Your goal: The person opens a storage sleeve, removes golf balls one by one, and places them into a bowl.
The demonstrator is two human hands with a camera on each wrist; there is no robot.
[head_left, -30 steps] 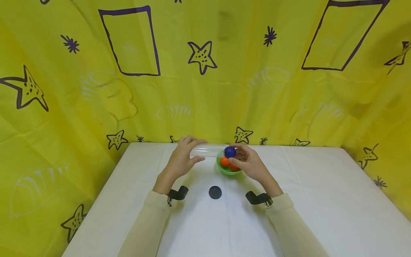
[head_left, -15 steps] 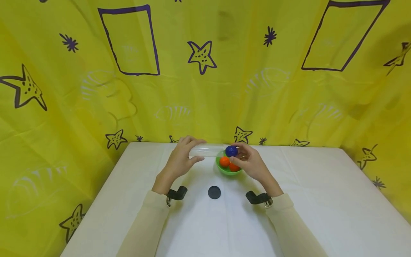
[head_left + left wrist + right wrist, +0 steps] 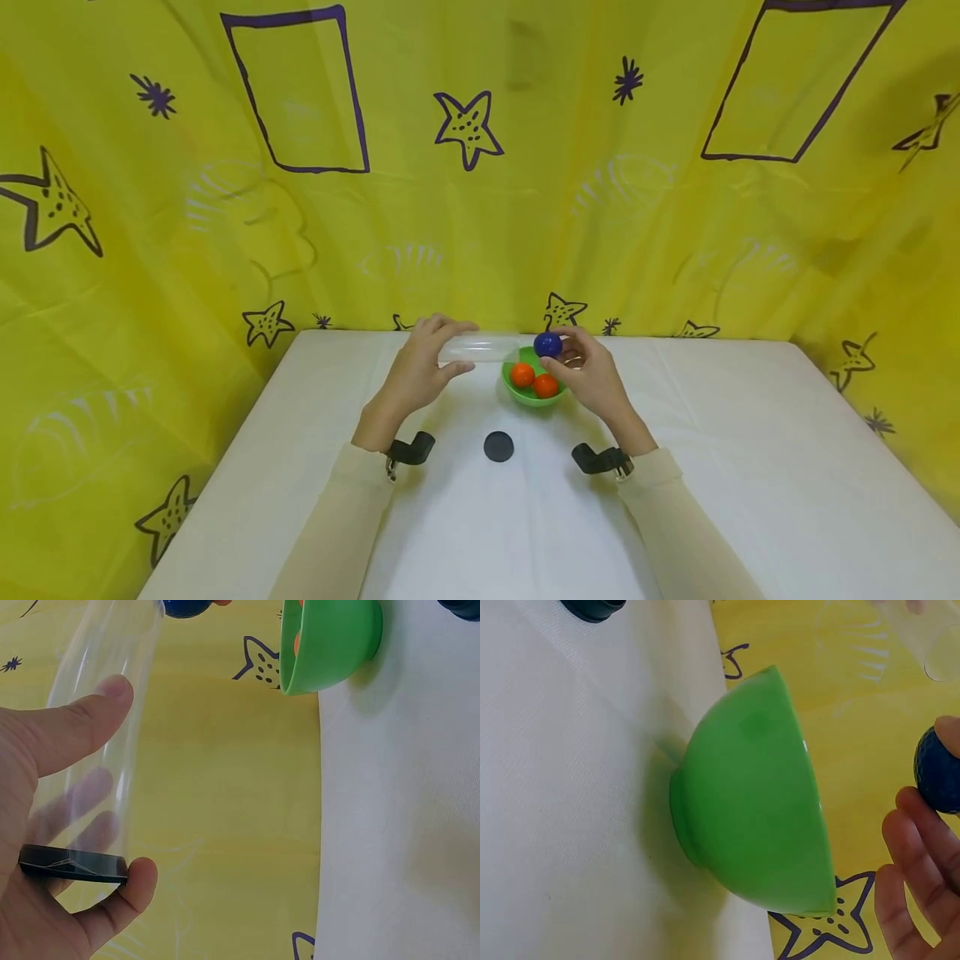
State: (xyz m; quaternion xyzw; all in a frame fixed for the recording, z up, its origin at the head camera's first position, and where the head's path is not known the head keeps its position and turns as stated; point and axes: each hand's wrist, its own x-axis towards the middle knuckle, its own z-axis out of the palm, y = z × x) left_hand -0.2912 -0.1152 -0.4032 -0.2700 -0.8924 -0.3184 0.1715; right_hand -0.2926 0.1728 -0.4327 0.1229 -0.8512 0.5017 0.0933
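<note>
My left hand (image 3: 416, 371) grips a clear tube (image 3: 483, 348) held level, its open end facing right. In the left wrist view a black cap (image 3: 71, 862) closes the tube's other end, beside my little finger. My right hand (image 3: 588, 371) pinches a dark blue dimpled ball (image 3: 548, 345) between thumb and fingertips, a short gap to the right of the tube's mouth. Below them a green bowl (image 3: 534, 401) stands on the table with two orange balls (image 3: 522, 375) inside. No ball shows within the tube.
A round black cap (image 3: 498, 447) lies on the white table (image 3: 465, 533) between my forearms, nearer than the bowl. A yellow curtain (image 3: 480, 225) with drawn stars hangs along the table's back edge. Each wrist wears a black camera mount (image 3: 596, 458).
My right hand has drawn the blue ball away from the tube's mouth, to the right and slightly up. My left hand keeps its grip on the tube. Both orange balls now show fully.
</note>
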